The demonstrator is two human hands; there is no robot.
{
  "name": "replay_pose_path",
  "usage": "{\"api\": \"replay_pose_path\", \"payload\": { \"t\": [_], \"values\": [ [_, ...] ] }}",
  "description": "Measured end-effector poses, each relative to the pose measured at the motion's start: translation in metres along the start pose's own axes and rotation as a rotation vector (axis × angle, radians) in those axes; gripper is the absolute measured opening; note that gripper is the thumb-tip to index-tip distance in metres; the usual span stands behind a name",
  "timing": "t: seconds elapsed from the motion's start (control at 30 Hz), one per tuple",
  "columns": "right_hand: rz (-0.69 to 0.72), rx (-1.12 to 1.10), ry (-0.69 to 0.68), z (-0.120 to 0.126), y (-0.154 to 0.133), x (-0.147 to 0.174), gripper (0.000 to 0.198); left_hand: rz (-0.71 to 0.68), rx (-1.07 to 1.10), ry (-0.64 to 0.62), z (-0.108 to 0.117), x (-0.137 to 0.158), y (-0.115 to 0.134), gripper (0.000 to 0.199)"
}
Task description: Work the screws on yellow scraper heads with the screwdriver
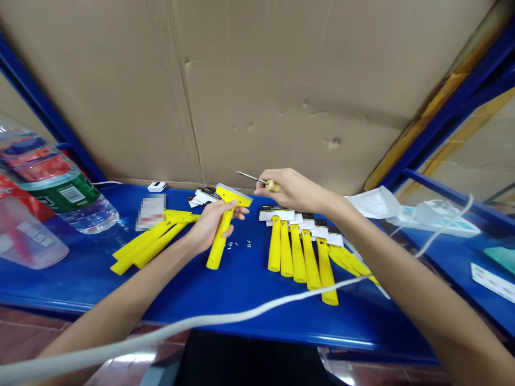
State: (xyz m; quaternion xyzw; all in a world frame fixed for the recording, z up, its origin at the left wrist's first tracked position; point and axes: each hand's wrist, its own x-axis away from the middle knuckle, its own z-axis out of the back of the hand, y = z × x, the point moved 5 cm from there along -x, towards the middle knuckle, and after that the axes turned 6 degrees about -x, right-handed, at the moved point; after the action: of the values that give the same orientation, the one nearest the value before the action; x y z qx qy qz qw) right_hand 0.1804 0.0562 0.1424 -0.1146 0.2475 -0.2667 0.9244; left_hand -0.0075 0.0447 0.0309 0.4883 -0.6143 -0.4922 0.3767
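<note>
Head view, left to right. Water bottle (56,187) at the surface's (241,289) left edge. Loose yellow scrapers (148,241), unlabelled, near the back. Left hand (209,225), fingers clamped on one yellow scraper (223,225), held above mid-surface. Small screws (237,245) just beneath. Right hand (293,190), fingers closed on a screwdriver (257,180), tip toward the scraper's head. Finished row (306,246) to the right. Step judged: fastening the blade; next calls for seating the tip squarely.
</note>
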Motion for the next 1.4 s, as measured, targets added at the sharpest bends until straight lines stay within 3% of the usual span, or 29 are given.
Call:
{"api": "replay_pose_path", "payload": {
  "t": [0.27, 0.6, 0.77, 0.93, 1.1, 1.27, 1.33, 1.4],
  "values": [
    [-0.028, -0.051, -0.080, -0.035, 0.007, 0.007, 0.015, 0.067, -0.014, -0.123, -0.025, 0.013, -0.014, 0.024],
    [-0.088, -0.158, -0.057, -0.049, 0.017, 0.007, 0.014, 0.114, 0.027, -0.052, -0.025, 0.015, -0.021, 0.022],
    [-0.271, -0.316, -0.044, -0.052, 0.023, 0.006, 0.015, 0.125, 0.038, -0.050, -0.023, 0.013, -0.027, 0.022],
    [-0.551, -0.585, -0.131, -0.060, 0.041, 0.010, 0.035, 0.136, 0.030, -0.073, -0.024, 0.014, -0.026, 0.019],
    [-0.538, -0.829, -0.174, -0.062, 0.044, 0.014, 0.042, 0.149, 0.034, -0.089, -0.027, 0.017, -0.020, 0.020],
    [-0.568, -0.760, 0.013, -0.051, 0.058, 0.016, 0.040, 0.146, 0.041, 0.017, -0.015, 0.012, -0.010, 0.022],
    [-0.540, -0.623, -0.034, -0.051, 0.060, 0.015, 0.038, 0.117, 0.053, 0.082, -0.005, 0.007, -0.005, 0.021],
    [-0.407, -0.476, -0.175, -0.056, 0.055, 0.011, 0.032, 0.078, 0.068, 0.148, 0.006, 0.001, -0.001, 0.018]
  ]
}}
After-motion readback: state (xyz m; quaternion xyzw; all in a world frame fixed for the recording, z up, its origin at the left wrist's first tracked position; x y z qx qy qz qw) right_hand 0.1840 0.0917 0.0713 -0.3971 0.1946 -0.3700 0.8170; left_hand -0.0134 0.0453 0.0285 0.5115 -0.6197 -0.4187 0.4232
